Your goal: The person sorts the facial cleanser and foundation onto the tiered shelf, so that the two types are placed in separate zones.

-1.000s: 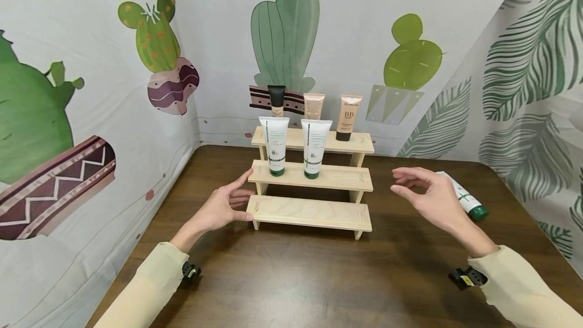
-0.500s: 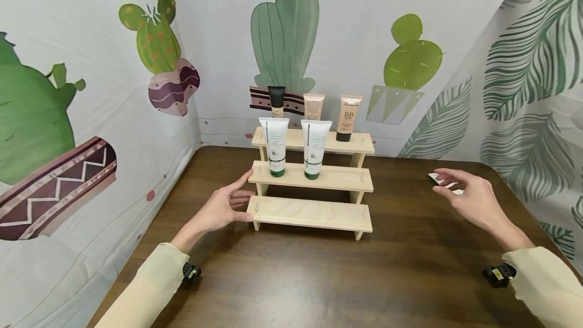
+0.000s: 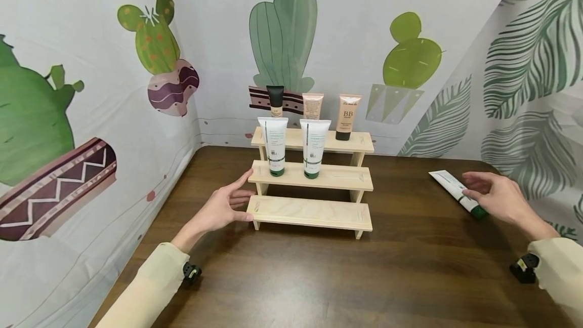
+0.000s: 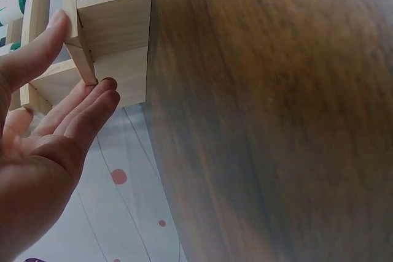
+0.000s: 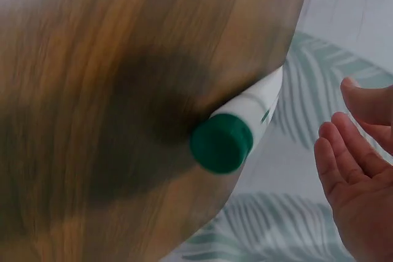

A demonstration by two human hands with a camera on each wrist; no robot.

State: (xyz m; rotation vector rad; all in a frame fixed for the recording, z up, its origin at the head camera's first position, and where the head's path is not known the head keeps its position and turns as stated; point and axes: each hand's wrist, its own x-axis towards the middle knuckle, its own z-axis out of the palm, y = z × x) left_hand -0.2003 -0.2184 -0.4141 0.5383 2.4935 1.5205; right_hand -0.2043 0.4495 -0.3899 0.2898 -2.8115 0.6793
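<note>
A three-tier light wood display stand (image 3: pixel 309 211) stands on the table. My left hand (image 3: pixel 223 206) rests against its left end, the index fingertip at the middle tier and the thumb at the lowest. In the left wrist view, the fingers of my left hand (image 4: pixel 46 145) lie along the stand's end panel (image 4: pixel 116 29). On the right, a white tube with a green cap (image 3: pixel 453 191) lies on the table. My right hand (image 3: pixel 498 196) hovers just over its cap end, fingers loosely bent and holding nothing. The right wrist view shows the green cap (image 5: pixel 221 143) apart from my right hand (image 5: pixel 359 170).
Two white tubes with green caps, a left one (image 3: pixel 274 146) and a right one (image 3: pixel 314 148), stand on the middle tier. The top tier bears a black-capped tube (image 3: pixel 276 97), a beige tube (image 3: pixel 312 106) and a BB cream tube (image 3: pixel 348 118). Printed cloth surrounds the brown table (image 3: pixel 291 277).
My right hand has moved right, past the lying tube's far end and over to its cap end, so more of the tube shows. The left hand and the stand stay put.
</note>
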